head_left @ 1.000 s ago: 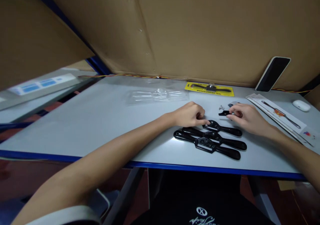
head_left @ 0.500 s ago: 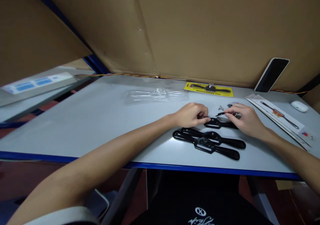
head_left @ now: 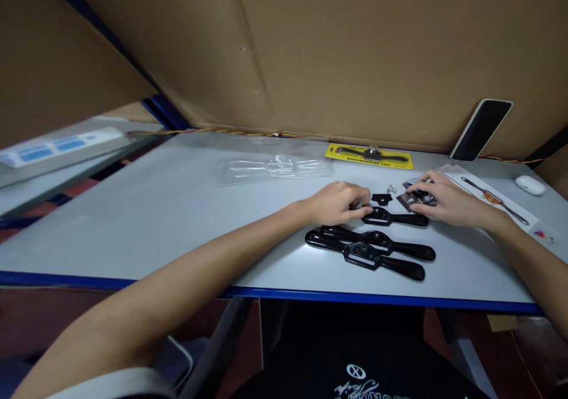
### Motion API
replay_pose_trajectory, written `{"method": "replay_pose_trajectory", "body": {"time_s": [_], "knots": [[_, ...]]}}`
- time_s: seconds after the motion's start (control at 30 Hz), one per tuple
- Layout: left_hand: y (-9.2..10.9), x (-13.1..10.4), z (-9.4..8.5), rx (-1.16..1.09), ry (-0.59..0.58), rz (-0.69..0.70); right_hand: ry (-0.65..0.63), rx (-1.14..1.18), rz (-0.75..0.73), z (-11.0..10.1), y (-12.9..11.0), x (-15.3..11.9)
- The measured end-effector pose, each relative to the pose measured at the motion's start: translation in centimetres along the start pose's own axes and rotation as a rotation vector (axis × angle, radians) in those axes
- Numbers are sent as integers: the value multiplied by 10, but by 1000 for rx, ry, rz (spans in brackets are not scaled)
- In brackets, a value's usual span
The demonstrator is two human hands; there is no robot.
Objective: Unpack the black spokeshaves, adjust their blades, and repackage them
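Black spokeshave bodies lie side by side on the table: the front spokeshave point(head_left: 364, 256), the middle spokeshave point(head_left: 379, 242) and the far spokeshave point(head_left: 394, 218). My left hand point(head_left: 339, 203) is closed at the far one's left end, thumb against its body, hiding that handle. Just behind this body rests a small black notched plate point(head_left: 381, 199), flat on the table. Silvery wing-shaped screws point(head_left: 391, 189) lie beyond it. Over a small heap of dark and shiny metal parts point(head_left: 406, 199), my right hand point(head_left: 448, 200) reaches with fingers apart, touching the heap and partly covering it.
A yellow-carded packaged spokeshave point(head_left: 370, 156) lies at the back, beside a clear plastic blister point(head_left: 275, 168). Printed cards point(head_left: 497, 200) sit at right, near a white earphone case point(head_left: 530, 185). A phone point(head_left: 481, 129) leans on the cardboard wall point(head_left: 355, 61).
My right hand has let go of the small black plate, which now lies behind the far spokeshave. That hand has moved right onto the heap of parts. My left hand stays in place.
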State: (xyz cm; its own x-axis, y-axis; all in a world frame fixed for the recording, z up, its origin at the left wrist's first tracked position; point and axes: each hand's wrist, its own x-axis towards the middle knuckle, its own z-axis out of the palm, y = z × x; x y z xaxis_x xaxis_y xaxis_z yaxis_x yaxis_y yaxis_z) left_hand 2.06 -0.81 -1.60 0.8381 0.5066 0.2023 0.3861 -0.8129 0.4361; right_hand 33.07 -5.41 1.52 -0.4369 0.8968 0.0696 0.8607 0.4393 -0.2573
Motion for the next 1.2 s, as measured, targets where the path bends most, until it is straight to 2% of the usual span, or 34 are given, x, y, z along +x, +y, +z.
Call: {"method": "replay_pose_trajectory", "body": {"time_s": [0.17,0.33,0.5,0.73,0.87,1.0,1.2], "knots": [[1,0,-1,8,-6,-6,-166,100,77,-6,9,5],[3,0,-2,17,-14,-5,-210,117,89,-10,8,5],[4,1,-3,9,-17,-14,-142,131,68,-7,9,4],[3,-1,-2,20,-16,-12,-15,151,-33,-1,17,3],[2,-2,-3,20,-17,-16,-37,173,-7,-5,11,3],[2,-2,-3,22,-26,-12,-65,344,34,-8,1,3],[1,-1,-3,23,-23,-5,213,677,38,-1,-27,3]]}}
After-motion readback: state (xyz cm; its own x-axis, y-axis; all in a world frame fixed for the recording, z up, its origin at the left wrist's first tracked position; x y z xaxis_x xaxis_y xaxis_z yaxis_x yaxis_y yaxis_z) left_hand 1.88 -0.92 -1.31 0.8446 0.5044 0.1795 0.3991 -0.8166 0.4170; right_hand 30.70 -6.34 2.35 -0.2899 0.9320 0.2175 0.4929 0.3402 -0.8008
